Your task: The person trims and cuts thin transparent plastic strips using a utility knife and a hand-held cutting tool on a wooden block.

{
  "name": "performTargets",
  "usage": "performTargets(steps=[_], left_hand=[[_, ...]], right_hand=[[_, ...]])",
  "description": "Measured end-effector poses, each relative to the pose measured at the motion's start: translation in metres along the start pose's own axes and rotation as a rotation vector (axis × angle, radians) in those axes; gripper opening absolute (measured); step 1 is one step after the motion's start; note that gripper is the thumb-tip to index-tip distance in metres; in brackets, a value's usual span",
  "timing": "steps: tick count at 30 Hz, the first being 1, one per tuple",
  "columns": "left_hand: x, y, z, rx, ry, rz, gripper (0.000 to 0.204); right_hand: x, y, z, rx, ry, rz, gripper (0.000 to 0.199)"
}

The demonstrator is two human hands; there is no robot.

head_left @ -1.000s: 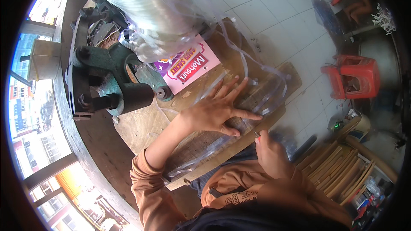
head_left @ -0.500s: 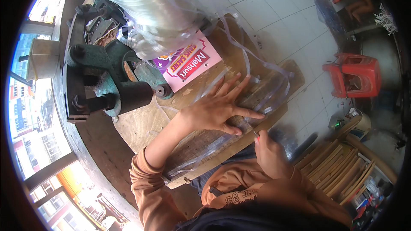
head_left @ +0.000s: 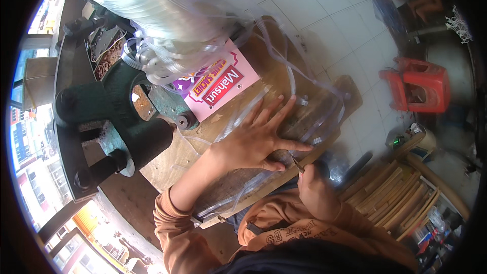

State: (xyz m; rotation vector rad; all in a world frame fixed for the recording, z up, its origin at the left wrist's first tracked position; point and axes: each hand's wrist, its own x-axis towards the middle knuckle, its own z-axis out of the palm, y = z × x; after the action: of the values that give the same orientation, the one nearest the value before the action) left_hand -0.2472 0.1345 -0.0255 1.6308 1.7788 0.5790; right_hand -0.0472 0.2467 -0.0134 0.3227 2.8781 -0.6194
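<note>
My left hand [head_left: 251, 137] lies flat with its fingers spread, pressing clear plastic straps [head_left: 238, 119] against a worn wooden bench [head_left: 284, 137]. Near the bench's front edge, my right hand [head_left: 315, 189] is closed around a small thin-bladed tool [head_left: 296, 163], whose tip points at the wood by my left thumb. Most of its handle is hidden in my fingers. Beyond my left hand, a pink printed card [head_left: 228, 83] with punched holes lies under a big bundle of shiny translucent straps [head_left: 157, 10]. Loose strap ends trail over the bench's right side.
A heavy green-black metal hand press [head_left: 116, 106] stands at the left of the bench. To the right are a red plastic stool [head_left: 417, 85] on the tiled floor [head_left: 335, 30] and a stack of wooden slats [head_left: 393, 198]. Another person's bare limb [head_left: 426, 0] shows at the far upper right.
My view has shifted slightly, so the press looks larger and lower. The tool's blade now shows more clearly beyond my right fingers. My left hand remains spread on the straps.
</note>
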Motion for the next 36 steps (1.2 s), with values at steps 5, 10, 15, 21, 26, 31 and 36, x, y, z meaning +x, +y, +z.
performTargets(steps=[5, 10, 15, 21, 26, 31, 36], left_hand=[[0.0, 0.001, -0.002, -0.033, -0.027, -0.027, 0.056], [0.002, 0.001, -0.004, -0.053, -0.048, -0.037, 0.056], [0.002, 0.002, -0.006, -0.051, -0.063, -0.047, 0.058], [0.001, -0.003, -0.002, -0.031, -0.034, -0.017, 0.06], [0.0, -0.002, 0.002, 0.0, 0.031, 0.019, 0.063], [-0.003, 0.0, 0.002, 0.042, -0.001, 0.005, 0.06], [-0.003, -0.002, 0.003, 0.06, 0.012, 0.003, 0.061]], right_hand=[[-0.001, -0.003, 0.001, 0.012, -0.065, 0.089, 0.014], [-0.001, -0.006, 0.002, 0.044, -0.11, 0.143, 0.013], [0.007, -0.007, -0.007, 0.086, -0.174, 0.144, 0.013], [0.008, 0.0, -0.007, 0.097, -0.126, 0.04, 0.015], [0.004, 0.007, 0.001, 0.068, -0.001, -0.005, 0.018], [0.0, 0.008, 0.009, 0.076, 0.058, -0.028, 0.017], [-0.005, 0.011, 0.012, 0.138, 0.074, -0.013, 0.017]])
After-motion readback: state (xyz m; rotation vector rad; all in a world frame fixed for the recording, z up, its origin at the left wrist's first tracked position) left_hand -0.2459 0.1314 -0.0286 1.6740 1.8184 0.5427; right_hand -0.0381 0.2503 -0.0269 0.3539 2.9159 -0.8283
